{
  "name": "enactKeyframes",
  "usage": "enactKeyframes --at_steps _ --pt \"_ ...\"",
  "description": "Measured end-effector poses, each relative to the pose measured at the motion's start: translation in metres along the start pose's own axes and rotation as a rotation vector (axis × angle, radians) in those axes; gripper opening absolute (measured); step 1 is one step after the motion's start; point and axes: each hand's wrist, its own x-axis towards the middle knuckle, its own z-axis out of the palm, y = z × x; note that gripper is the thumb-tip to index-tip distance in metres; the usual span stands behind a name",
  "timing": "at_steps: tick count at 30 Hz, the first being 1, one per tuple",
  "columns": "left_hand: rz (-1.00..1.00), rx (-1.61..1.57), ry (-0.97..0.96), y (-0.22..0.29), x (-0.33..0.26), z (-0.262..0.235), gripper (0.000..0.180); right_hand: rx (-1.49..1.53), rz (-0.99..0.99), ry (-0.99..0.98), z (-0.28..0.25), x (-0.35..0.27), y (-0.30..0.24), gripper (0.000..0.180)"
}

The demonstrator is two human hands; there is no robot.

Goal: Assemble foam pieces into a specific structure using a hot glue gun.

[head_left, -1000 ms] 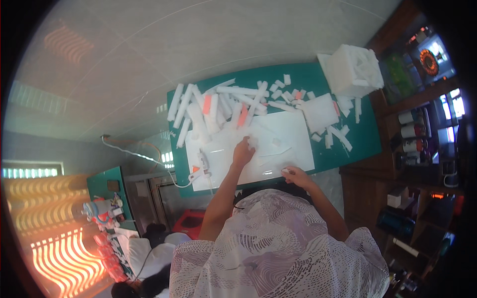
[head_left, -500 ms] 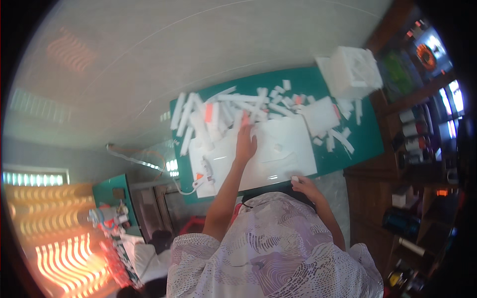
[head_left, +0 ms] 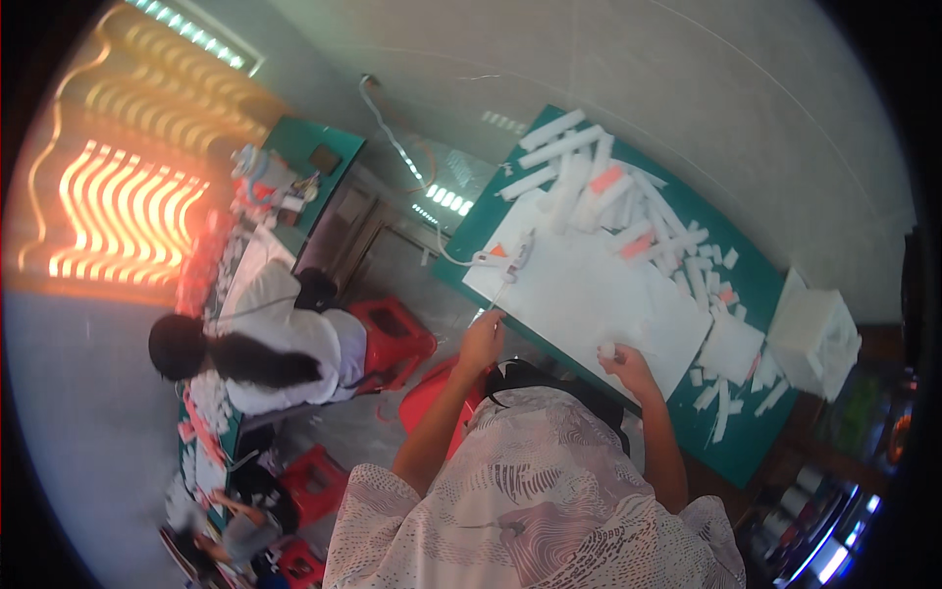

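Observation:
My left hand [head_left: 483, 340] is at the table's front edge, fingers curled together. A thin pale strip runs up from it toward a white glue gun [head_left: 523, 253] with an orange part; what the fingers hold is too small to make out. My right hand [head_left: 633, 372], also over the front edge, pinches a small white foam piece [head_left: 607, 350] between thumb and fingers. Between and beyond both hands lies a white board [head_left: 579, 285] on the green table [head_left: 756, 447]. Many white foam strips [head_left: 672, 211] are heaped along its far side, with a few pink pieces [head_left: 636, 245] among them.
A white foam box [head_left: 816, 339] stands at the table's right end, beside a flat white block [head_left: 732, 347]. The glue gun's white cord [head_left: 444, 245] hangs off the left side. Red stools [head_left: 391, 332] and a seated person in white [head_left: 285, 339] are to the left.
My view has turned left, bringing co-workers into sight. My left hand has drawn back from the foam heap to the front edge; my right hand still pinches its white piece.

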Motion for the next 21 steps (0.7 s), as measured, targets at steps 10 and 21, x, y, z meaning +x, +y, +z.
enactKeyframes --at_steps 10,21 --pt "-0.111 -0.009 0.022 0.007 -0.094 0.007 0.022 -0.317 -0.204 0.052 0.005 0.006 -0.003 0.024" --pt "-0.046 0.079 0.043 -0.011 -0.040 -0.009 0.033 -0.298 -0.085 -0.007 0.008 -0.039 0.041 0.024"
